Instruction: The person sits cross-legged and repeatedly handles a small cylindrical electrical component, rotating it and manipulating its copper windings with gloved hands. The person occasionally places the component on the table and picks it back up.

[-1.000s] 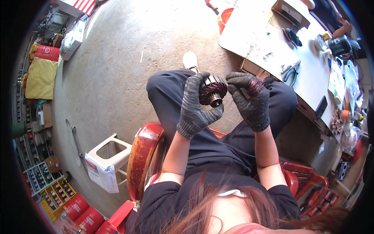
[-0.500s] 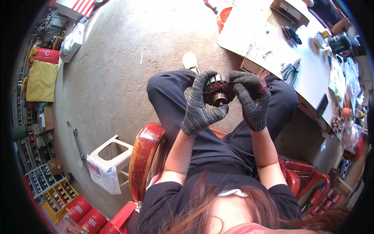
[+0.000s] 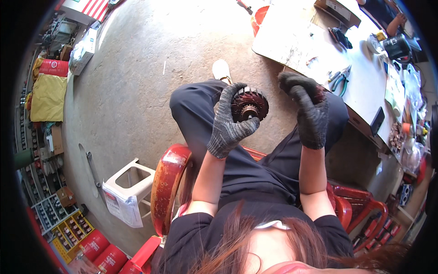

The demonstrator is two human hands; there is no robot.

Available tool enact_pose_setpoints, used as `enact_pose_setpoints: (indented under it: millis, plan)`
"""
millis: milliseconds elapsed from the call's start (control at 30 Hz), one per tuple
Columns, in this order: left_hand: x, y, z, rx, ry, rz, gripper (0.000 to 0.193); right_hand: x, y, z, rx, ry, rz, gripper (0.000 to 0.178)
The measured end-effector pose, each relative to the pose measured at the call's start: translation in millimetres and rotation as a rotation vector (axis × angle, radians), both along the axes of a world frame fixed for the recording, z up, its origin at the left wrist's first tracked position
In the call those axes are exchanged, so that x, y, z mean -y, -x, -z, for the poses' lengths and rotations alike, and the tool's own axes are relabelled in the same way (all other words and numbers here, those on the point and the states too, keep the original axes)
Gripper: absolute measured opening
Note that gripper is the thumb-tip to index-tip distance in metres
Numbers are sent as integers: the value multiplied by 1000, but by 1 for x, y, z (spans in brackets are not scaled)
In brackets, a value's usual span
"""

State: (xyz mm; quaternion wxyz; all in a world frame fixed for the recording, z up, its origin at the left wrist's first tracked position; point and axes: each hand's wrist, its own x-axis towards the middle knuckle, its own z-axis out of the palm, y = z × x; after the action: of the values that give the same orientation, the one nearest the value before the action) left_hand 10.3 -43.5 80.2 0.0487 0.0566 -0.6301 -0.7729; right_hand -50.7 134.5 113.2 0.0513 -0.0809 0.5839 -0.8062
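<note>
My left hand [image 3: 229, 123], in a grey knit glove, grips a motor armature [image 3: 259, 103] by its side above my lap. Dark red windings ring the armature's face, and its copper-coloured commutator and shaft end point toward me. My right hand [image 3: 306, 107], gloved the same way, is apart from the armature, over my right thigh near the table. Its fingers are curled closed around a bundle of thin reddish-brown wires [image 3: 319, 95]; strands stick out at the outer side, and the rest is hidden by the glove.
A white table [image 3: 292, 41] stands at the right, bearing pliers [image 3: 340, 81], dark gloves [image 3: 340, 38], and a black mug-like container [image 3: 397, 48]. A beige stool [image 3: 130, 178] is at my left, beside the red chair arm [image 3: 171, 189]. Shelves of small parts line the far left. Another person's arm [image 3: 396, 25] shows at the top right.
My right hand has pulled away from the armature to the right, taking the wire bundle with it. My left hand and the armature have shifted slightly left.
</note>
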Motion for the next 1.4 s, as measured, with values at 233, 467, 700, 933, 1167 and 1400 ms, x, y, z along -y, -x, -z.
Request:
enact_pose_setpoints:
  millis: [233, 467, 700, 933, 1167, 1400]
  plan:
    - [-3, -5, -5, -48, 117, 91, 72, 11, 2, 14, -207, -380, -230, 37]
    - [0, -8, 1, -67, 261, 75, 74, 15, -2, 8, -239, -365, -219, 17]
    - [-2, -4, -1, -158, 404, 54, 73, 17, -4, 15, -454, -512, -117, 19]
    - [-9, 2, 6, -246, 690, -74, 72, 15, -9, 8, -361, -660, -42, 20]
    - [-15, 0, 10, -187, 674, -87, 71, 12, -11, 8, -380, -825, 30, 18]
    - [-20, 1, 11, -156, 473, -5, 76, 3, -10, 4, -22, -483, -120, 12]
